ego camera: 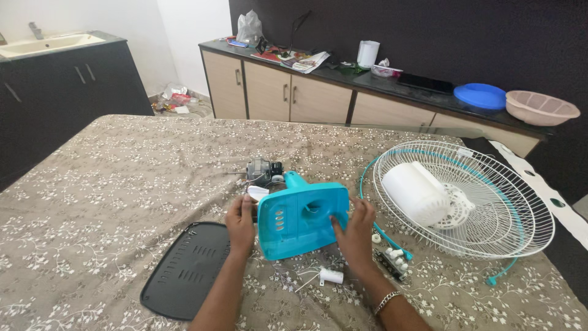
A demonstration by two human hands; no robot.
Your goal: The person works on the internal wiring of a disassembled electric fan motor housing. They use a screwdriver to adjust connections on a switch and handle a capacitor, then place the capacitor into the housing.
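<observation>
Both my hands hold a teal plastic fan base housing (302, 219) tilted up on the table. My left hand (240, 222) grips its left edge, and my right hand (356, 230) grips its right side with fingers on the front face. Behind the housing lies a small grey fan motor (263, 171) with a shaft. A black vented base plate (188, 268) lies flat to the left of my left forearm. A white cylinder part (331, 276) rests between my forearms.
A white wire fan guard (490, 202) with a white motor cover (414, 192) and teal rim lies at the right. A black switch block with white buttons (394, 258) sits by my right wrist. The floral tablecloth (122, 178) covers the table. Cabinets stand behind.
</observation>
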